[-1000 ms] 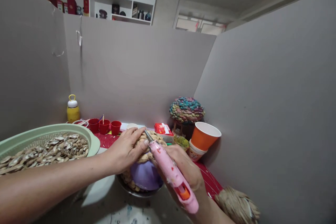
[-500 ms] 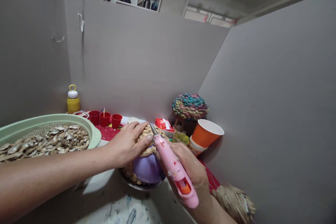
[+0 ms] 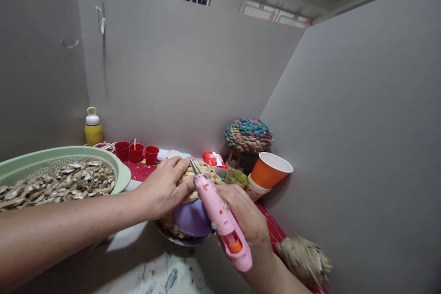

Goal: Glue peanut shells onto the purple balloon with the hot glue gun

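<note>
A pink hot glue gun (image 3: 220, 213) is in my right hand (image 3: 251, 216), its metal nozzle pointing up and left. A smooth purple rounded form (image 3: 191, 218), partly covered with peanut shells (image 3: 211, 172), sits in a metal bowl (image 3: 188, 241). My left hand (image 3: 164, 187) rests on the shell-covered top from the left, fingers stretched out and thumb apart. The nozzle lies close above the shells, near my left thumb and index finger; I cannot tell whether it touches them. Both hands hide parts of the form.
A green colander (image 3: 120, 174) full of shells stands left. Behind are red cups (image 3: 136, 153), a yellow bottle (image 3: 93, 133) and a red packet (image 3: 214, 159). To the right are a colourful shell-covered piece (image 3: 248, 136), orange paper cups (image 3: 270, 170) and a fibre bundle (image 3: 303, 259). Grey panels enclose the table.
The glue gun and my right hand have shifted slightly left and up, bringing the nozzle nearer my left index finger. The whole view has shifted a little. My left hand stays on the form.
</note>
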The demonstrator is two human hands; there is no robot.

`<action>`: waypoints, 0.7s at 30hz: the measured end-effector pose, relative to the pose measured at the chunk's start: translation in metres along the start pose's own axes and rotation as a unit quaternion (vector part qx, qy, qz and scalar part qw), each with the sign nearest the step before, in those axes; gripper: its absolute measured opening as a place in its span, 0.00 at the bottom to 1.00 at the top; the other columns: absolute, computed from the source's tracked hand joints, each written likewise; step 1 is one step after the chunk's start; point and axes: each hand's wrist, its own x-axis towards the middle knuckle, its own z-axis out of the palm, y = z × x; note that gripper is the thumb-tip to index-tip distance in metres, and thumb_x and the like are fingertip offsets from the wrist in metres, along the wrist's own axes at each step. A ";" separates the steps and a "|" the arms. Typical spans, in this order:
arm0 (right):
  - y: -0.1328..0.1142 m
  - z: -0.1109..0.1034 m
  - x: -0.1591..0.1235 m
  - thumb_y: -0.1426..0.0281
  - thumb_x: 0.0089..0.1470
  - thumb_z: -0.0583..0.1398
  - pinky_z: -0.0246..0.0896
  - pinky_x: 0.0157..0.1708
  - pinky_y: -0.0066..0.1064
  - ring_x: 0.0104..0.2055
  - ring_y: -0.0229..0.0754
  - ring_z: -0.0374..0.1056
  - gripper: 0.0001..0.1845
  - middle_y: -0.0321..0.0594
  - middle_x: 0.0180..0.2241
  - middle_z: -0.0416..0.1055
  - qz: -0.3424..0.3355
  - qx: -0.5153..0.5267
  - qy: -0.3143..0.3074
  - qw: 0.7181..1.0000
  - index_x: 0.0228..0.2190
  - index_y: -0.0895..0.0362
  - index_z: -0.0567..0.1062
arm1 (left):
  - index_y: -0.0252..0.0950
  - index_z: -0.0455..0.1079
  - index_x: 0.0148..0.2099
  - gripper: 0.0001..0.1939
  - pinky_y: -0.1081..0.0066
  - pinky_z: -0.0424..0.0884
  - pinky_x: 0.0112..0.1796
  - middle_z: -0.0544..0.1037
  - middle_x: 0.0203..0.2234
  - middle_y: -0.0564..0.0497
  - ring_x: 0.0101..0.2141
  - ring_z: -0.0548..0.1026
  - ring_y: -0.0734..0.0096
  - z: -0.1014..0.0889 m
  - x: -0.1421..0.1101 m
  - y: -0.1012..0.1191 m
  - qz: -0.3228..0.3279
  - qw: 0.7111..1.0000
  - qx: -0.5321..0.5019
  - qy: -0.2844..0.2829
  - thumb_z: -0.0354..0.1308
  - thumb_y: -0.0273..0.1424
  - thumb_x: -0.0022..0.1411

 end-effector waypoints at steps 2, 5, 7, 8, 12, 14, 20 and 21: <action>0.000 0.001 -0.001 0.68 0.64 0.53 0.68 0.35 0.37 0.35 0.46 0.72 0.10 0.45 0.34 0.75 -0.004 0.002 0.002 1.000 0.45 0.56 0.70 | 0.36 0.62 0.62 0.27 0.50 0.60 0.58 0.69 0.56 0.39 0.58 0.64 0.51 -0.001 0.000 0.001 0.007 1.000 -0.005 0.003 0.41 0.45 0.69; 0.001 0.001 -0.002 0.69 0.64 0.53 0.68 0.38 0.38 0.38 0.47 0.73 0.10 0.45 0.36 0.75 0.001 0.016 0.007 1.000 0.46 0.55 0.70 | 0.36 0.63 0.61 0.27 0.50 0.60 0.58 0.71 0.54 0.39 0.57 0.65 0.52 -0.002 -0.001 0.002 0.014 1.000 -0.012 0.002 0.41 0.45 0.69; 0.001 0.000 -0.002 0.70 0.63 0.54 0.69 0.40 0.39 0.40 0.47 0.73 0.11 0.45 0.37 0.75 0.028 0.032 -0.003 0.999 0.47 0.54 0.70 | 0.36 0.63 0.61 0.27 0.49 0.60 0.58 0.70 0.55 0.39 0.57 0.65 0.51 -0.002 -0.001 0.002 0.007 1.000 -0.015 -0.001 0.40 0.46 0.69; 0.001 -0.001 -0.001 0.71 0.62 0.56 0.69 0.41 0.38 0.41 0.47 0.73 0.12 0.44 0.37 0.75 0.044 0.040 -0.007 0.998 0.47 0.54 0.70 | 0.36 0.62 0.62 0.28 0.49 0.59 0.58 0.69 0.56 0.38 0.58 0.64 0.51 -0.002 -0.002 0.001 0.003 1.000 -0.016 -0.002 0.40 0.47 0.69; 0.000 -0.004 0.001 0.75 0.59 0.58 0.70 0.41 0.35 0.40 0.46 0.74 0.14 0.41 0.36 0.75 0.064 0.070 -0.015 0.995 0.47 0.53 0.71 | 0.36 0.60 0.63 0.29 0.48 0.58 0.59 0.67 0.58 0.38 0.58 0.63 0.50 -0.001 -0.002 0.000 0.004 1.000 -0.020 0.002 0.40 0.48 0.69; 0.000 -0.004 0.001 0.73 0.59 0.58 0.70 0.40 0.36 0.39 0.46 0.74 0.12 0.41 0.35 0.75 0.055 0.078 -0.004 0.995 0.46 0.54 0.72 | 0.38 0.61 0.62 0.28 0.47 0.59 0.58 0.68 0.58 0.39 0.58 0.64 0.50 -0.001 -0.002 -0.001 0.010 1.000 -0.020 0.012 0.40 0.48 0.69; 0.005 0.002 -0.001 0.75 0.60 0.57 0.70 0.39 0.35 0.39 0.45 0.72 0.08 0.43 0.36 0.74 0.050 0.055 0.006 0.997 0.41 0.55 0.73 | 0.36 0.62 0.61 0.29 0.47 0.60 0.58 0.67 0.58 0.38 0.59 0.63 0.49 0.000 -0.003 -0.002 0.007 1.000 -0.012 0.005 0.41 0.50 0.68; 0.006 0.003 -0.001 0.75 0.59 0.57 0.70 0.38 0.33 0.38 0.45 0.72 0.07 0.42 0.36 0.73 0.057 0.051 0.017 0.997 0.38 0.55 0.73 | 0.37 0.63 0.61 0.29 0.48 0.60 0.58 0.67 0.58 0.38 0.59 0.63 0.49 -0.001 -0.004 -0.002 0.006 1.000 -0.009 0.002 0.41 0.49 0.68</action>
